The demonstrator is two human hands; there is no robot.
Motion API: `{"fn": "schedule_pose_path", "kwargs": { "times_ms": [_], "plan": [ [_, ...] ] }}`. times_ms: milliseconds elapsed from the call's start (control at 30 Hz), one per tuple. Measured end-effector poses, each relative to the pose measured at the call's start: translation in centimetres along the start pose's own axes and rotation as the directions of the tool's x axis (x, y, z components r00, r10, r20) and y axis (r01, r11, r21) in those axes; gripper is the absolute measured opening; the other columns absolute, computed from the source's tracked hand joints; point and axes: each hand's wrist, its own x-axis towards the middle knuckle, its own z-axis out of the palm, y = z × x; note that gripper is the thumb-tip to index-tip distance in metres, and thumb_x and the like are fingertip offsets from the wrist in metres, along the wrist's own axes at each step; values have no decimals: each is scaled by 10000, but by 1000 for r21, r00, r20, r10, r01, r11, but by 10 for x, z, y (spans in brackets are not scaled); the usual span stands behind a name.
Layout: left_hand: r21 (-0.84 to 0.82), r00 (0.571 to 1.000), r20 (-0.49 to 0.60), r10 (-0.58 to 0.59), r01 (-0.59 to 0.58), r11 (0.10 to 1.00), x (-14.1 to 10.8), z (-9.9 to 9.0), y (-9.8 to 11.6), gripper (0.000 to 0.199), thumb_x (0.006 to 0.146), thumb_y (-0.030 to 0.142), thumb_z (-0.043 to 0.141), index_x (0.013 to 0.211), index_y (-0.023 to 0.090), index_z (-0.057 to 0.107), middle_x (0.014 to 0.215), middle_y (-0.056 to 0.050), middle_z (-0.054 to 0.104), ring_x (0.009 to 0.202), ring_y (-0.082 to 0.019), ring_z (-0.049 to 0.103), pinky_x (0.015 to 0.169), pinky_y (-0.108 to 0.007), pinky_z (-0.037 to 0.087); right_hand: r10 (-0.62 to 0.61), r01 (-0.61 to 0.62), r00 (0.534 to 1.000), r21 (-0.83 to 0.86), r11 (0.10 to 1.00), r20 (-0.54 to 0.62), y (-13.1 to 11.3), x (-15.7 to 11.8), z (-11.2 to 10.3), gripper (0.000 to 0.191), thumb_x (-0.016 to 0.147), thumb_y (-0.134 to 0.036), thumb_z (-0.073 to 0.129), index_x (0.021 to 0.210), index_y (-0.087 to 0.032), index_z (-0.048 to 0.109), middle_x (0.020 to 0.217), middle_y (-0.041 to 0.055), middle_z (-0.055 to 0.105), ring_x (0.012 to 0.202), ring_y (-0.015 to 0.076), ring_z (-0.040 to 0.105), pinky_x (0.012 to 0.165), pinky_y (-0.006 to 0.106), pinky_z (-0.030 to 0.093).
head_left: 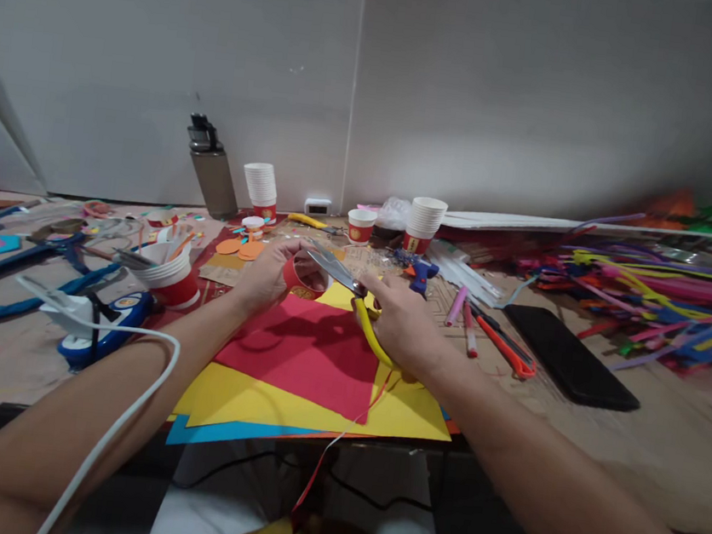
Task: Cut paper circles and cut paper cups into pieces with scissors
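My left hand point(271, 275) is wrapped round a red paper cup point(300, 285), tilted and held just above the red paper sheet point(314, 352). Yellow-handled scissors point(369, 334) are gripped by my right hand point(402, 319). Their metal blades point up and left, reaching across the cup's opening; whether they touch its rim I cannot tell. A thin red and white strip point(355, 421) hangs from below the scissors down over the table edge. Under the red sheet lie yellow paper point(238, 399) and blue paper point(209, 432).
At the back stand a bottle point(213, 174) and stacks of paper cups point(425, 223). Left are a cup of tools point(168, 280) and a blue tape measure-like device point(110, 333) with a white cable. Right lie a phone point(570, 357), markers point(470, 330) and bundled pipe cleaners point(667, 294).
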Motion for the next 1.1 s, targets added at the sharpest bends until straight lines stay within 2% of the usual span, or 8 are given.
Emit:
{"fn": "schedule_pose_path", "kwargs": {
  "times_ms": [233,367,533,667,900,1100],
  "plan": [
    [50,1000,27,-5,3,999,2,-7,0,267,651,284,781,711,143,562,583,6,606,502,-83,567,491,-187,424,-6,6,1000,-19,1000,3,-1,0,-1,343,855,-278,484,1164,-210,617,899,100,639,688,191,523,575,283,282],
    [81,997,73,-1,-5,997,1,-8,2,266,698,331,753,698,132,577,610,-20,620,526,-81,567,493,-180,421,-21,21,1000,-8,1000,-5,0,0,-1,353,866,-291,475,1176,-199,616,884,104,646,703,200,535,598,288,307],
    [52,999,32,-6,5,999,2,-5,6,297,671,348,775,739,122,595,639,-19,631,523,-76,574,497,-175,428,3,-3,1000,4,1000,-7,-1,0,-3,336,876,-297,462,1153,-190,620,879,102,648,733,206,552,627,289,340],
    [0,1000,-19,24,-24,1000,3,-3,4,288,664,320,781,708,131,567,608,6,606,525,-77,580,509,-175,439,14,-14,1000,6,1000,-10,0,1,-3,344,876,-316,472,1169,-200,610,878,94,636,734,206,552,634,289,358],
    [-22,1000,27,-15,16,1000,2,-2,-6,238,647,230,788,764,143,601,647,5,621,579,-110,619,562,-221,487,2,-4,1000,69,998,25,-2,1,-3,368,866,-264,498,1227,-217,553,1032,101,593,769,178,550,650,268,388],
    [-62,999,12,-51,51,997,0,0,-3,254,621,194,799,740,141,581,637,3,616,617,-144,650,561,-238,498,11,-11,1000,30,999,17,-3,0,-2,357,868,-307,505,1204,-215,579,965,99,608,696,173,516,586,268,331]
  ]
}}
